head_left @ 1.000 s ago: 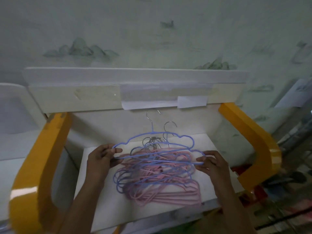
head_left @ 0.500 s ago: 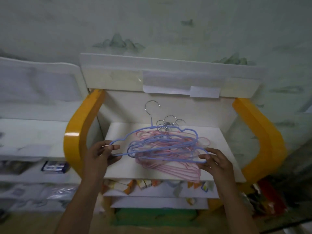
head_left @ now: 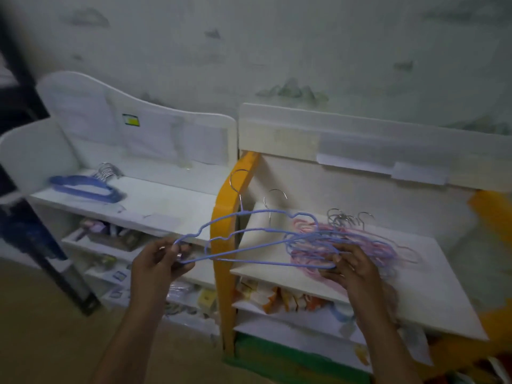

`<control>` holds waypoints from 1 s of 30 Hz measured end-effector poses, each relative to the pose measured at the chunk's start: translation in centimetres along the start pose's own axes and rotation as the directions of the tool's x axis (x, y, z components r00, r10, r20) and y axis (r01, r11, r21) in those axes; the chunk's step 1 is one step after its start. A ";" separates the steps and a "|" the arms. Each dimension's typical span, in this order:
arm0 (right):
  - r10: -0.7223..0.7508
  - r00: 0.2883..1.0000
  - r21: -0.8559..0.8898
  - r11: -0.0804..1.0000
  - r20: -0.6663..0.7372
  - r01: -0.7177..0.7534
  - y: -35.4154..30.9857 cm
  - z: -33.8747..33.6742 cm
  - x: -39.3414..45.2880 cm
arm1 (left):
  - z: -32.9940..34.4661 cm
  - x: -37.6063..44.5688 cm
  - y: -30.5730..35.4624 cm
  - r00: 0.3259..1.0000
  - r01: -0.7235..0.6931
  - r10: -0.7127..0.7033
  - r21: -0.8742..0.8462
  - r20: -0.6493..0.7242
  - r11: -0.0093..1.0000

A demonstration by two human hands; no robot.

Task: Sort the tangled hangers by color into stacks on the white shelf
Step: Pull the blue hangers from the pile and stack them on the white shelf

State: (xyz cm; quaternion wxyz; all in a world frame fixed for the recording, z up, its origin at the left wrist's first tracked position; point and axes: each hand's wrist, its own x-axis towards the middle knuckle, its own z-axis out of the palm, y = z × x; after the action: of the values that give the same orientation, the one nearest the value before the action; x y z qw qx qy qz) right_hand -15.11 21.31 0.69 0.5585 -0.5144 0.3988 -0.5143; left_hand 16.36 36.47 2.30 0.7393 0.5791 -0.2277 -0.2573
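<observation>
My left hand (head_left: 159,263) grips the left end of two blue hangers (head_left: 249,231) with cloud-shaped tops, held in the air across the yellow post. My right hand (head_left: 350,268) holds their right end, just over the tangled pile of pink and blue hangers (head_left: 360,242) lying on the white shelf board (head_left: 432,295) of the yellow-framed unit. Silver hooks stick up at the back of that pile. On the white shelf (head_left: 155,200) to the left lies a stack of blue hangers (head_left: 83,185) with its hooks bunched at the back.
A yellow post (head_left: 224,273) stands between the two shelf units, under the lifted hangers. Lower shelves hold small packets and boxes (head_left: 279,296). A dark frame (head_left: 55,261) leans at the far left. Bare floor lies below my left arm.
Both hands have pulled the blue hangers up and to the left, off the pile and across the yellow post. The view has swung left, bringing the white shelf and its blue stack into sight.
</observation>
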 end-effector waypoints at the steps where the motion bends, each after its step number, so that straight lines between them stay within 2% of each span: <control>1: -0.001 1.000 0.005 1.000 0.014 0.001 0.2 1.6 -0.4 | -1.5 0.3 0.2 1.000 0.005 -0.005 0.002 -0.015 1.000; 12: -0.016 0.994 -0.082 0.996 0.106 0.024 4.4 21.9 -4.8 | -20.9 5.0 4.5 0.989 0.022 -0.012 0.068 -0.145 0.997; 18: 0.016 0.983 -0.063 0.998 0.184 -0.005 5.6 30.4 -5.6 | -28.1 7.2 6.4 0.969 0.021 -0.008 0.048 -0.246 0.999; 30: 0.071 0.953 -0.101 0.994 0.294 -0.043 8.0 43.8 0.1 | -34.4 14.6 6.9 0.908 -0.015 0.063 0.119 -0.415 0.993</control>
State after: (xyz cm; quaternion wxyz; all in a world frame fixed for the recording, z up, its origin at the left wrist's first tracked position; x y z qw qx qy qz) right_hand 28.86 27.98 -0.54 0.6018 -0.5997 0.3487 -0.3957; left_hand 50.19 53.84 1.84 0.7420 0.6569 -0.0899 -0.0992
